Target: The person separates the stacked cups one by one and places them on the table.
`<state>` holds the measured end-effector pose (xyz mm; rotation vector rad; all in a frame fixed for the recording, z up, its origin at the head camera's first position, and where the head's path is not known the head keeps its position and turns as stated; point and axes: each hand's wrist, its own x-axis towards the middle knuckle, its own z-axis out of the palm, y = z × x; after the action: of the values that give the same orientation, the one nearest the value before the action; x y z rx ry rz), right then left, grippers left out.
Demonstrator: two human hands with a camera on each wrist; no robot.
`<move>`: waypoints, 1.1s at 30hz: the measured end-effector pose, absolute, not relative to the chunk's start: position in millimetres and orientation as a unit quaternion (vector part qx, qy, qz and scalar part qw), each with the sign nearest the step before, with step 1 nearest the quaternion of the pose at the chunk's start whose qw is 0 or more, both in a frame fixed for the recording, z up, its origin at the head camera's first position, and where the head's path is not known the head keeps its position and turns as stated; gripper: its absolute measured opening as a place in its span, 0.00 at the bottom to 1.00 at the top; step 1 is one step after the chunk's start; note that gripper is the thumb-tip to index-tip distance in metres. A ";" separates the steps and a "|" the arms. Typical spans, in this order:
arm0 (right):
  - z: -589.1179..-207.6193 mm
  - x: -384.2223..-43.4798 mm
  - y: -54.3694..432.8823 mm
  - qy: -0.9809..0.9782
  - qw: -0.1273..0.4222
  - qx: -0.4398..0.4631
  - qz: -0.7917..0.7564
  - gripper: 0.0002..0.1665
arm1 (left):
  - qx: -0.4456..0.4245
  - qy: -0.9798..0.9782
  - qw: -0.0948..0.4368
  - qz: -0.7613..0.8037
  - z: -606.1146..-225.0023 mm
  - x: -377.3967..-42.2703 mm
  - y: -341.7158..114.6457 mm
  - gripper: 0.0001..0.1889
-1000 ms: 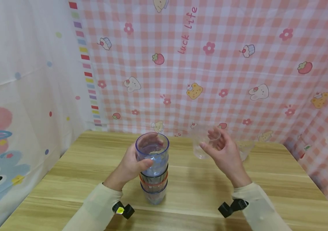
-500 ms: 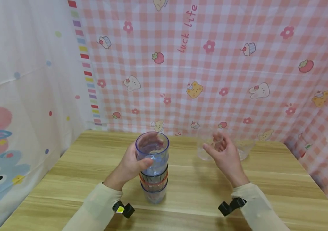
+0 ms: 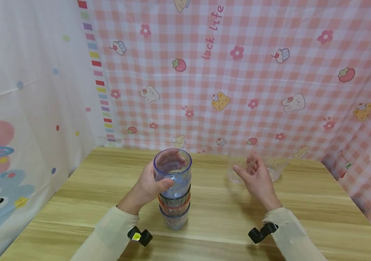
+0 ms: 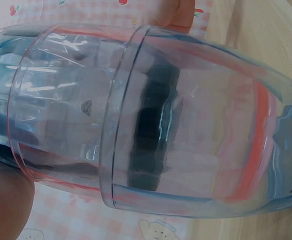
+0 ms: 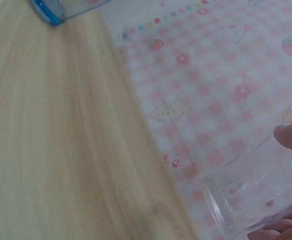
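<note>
In the head view a stack of several nested clear tumblers (image 3: 176,203) stands upright on the table, with blue, dark and orange-red rims. My left hand (image 3: 148,184) grips its upper part, thumb across the blue-tinted top tumbler (image 3: 179,185). The left wrist view shows the stack's side (image 4: 196,120) up close. Farther back on the right, my right hand (image 3: 258,179) holds a colourless clear cup (image 5: 246,195) between thumb and fingers. That cup's base is down at the tabletop. Just right of it stands another colourless cup (image 3: 278,170), partly behind the hand.
The wooden table (image 3: 218,232) ends at a pink checked cloth (image 3: 205,83) hanging behind it. A white printed cloth (image 3: 41,90) hangs on the left. Both wrists carry small black camera mounts (image 3: 263,232).
My right hand has moved a little right with the clear cup, bringing it down to the table beside the other cup. The left hand and the stack have stayed put.
</note>
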<state>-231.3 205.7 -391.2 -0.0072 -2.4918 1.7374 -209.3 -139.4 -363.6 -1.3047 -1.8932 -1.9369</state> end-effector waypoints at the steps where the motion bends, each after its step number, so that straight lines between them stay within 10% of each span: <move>1: -392.4 -231.9 206.3 -0.821 0.051 -0.005 0.569 0.59 | -0.433 -0.629 0.068 -0.642 -363.5 -209.3 -139.4 0.50; 21: -420.5 -242.8 218.2 -0.843 0.051 -0.040 0.534 0.58 | -0.438 -0.621 0.068 -0.646 -364.6 -210.7 -139.0 0.41; 33: -433.1 -253.5 219.7 -0.847 0.090 -0.040 0.523 0.40 | -0.433 -0.628 0.071 -0.643 -364.9 -209.9 -139.4 0.45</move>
<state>-253.5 219.7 -433.1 -0.1191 -2.5189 1.5544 -209.9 -139.4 -364.9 -1.3009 -1.8887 -1.9321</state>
